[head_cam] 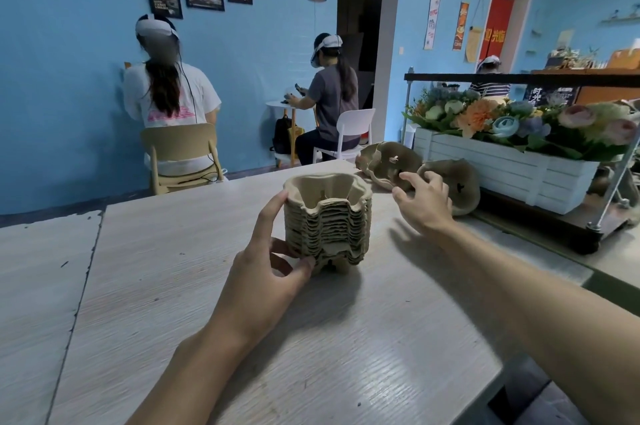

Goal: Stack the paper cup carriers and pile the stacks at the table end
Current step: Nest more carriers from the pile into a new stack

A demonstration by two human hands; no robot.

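Your left hand (pixel 273 251) grips carrier stack (pixel 329 220) at bench (pixel 166 269) centre, thumb low, fingers up side. Your right hand (pixel 424 199), fingers spread, empty, reaches toward loose carriers (pixel 462 187) at 2 o'clock. Hold stack steady; take one carrier by rim, align cups, nest squarely.

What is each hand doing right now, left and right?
Left hand: grips the upright stack of brown moulded-pulp cup carriers by its side.
Right hand: open, holding nothing, near the tipped brown pulp carriers.
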